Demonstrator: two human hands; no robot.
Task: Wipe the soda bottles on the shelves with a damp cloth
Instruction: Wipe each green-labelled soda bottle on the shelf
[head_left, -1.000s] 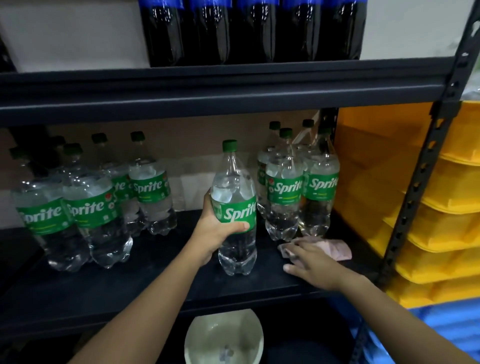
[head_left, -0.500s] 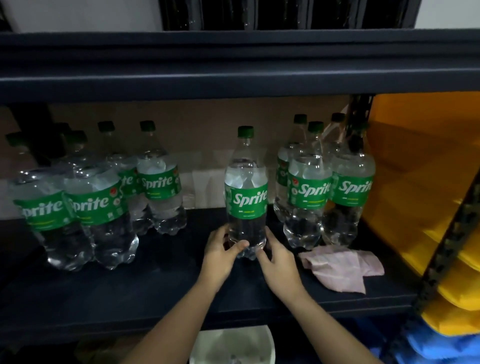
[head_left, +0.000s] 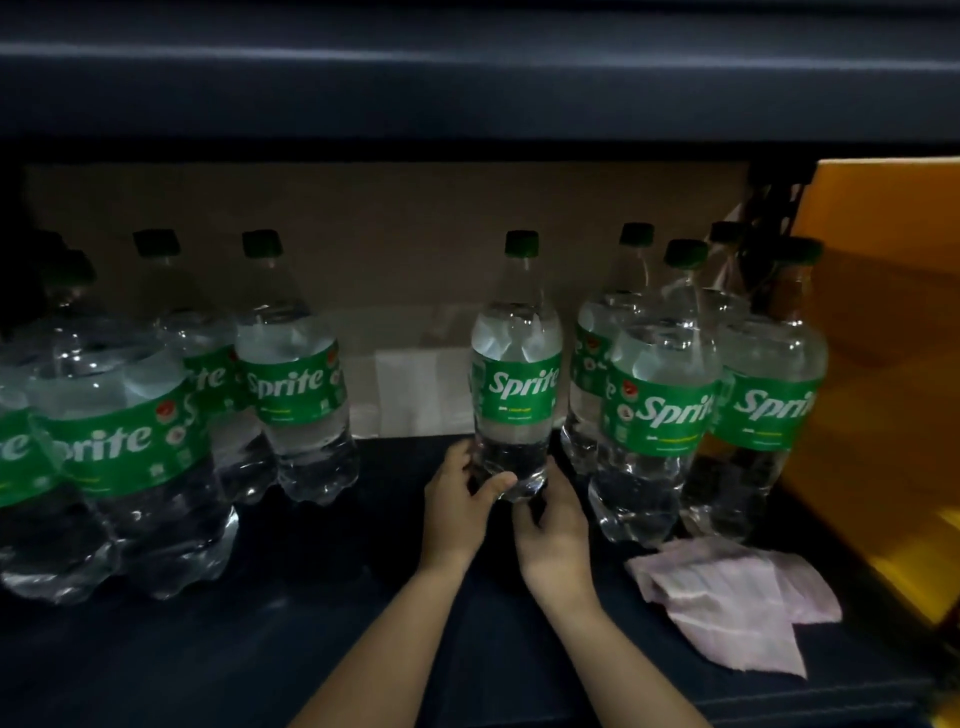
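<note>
A clear Sprite bottle with a green cap and label stands upright mid-shelf on the dark shelf board. My left hand grips its base from the left, thumb across the front. My right hand holds the base from the right and front. A pale pink cloth lies crumpled on the shelf to the right of my hands, touched by neither. Several more Sprite bottles stand in a left group and a right group.
The shelf above hangs low over the bottle caps. A brown cardboard backing closes the rear. Yellow bins sit past the right upright. Open shelf board lies between the left group and the held bottle.
The bottle was set further back on the shelf; my left hand slid from its label to its base. My right hand left the cloth and took the base. The view moved closer.
</note>
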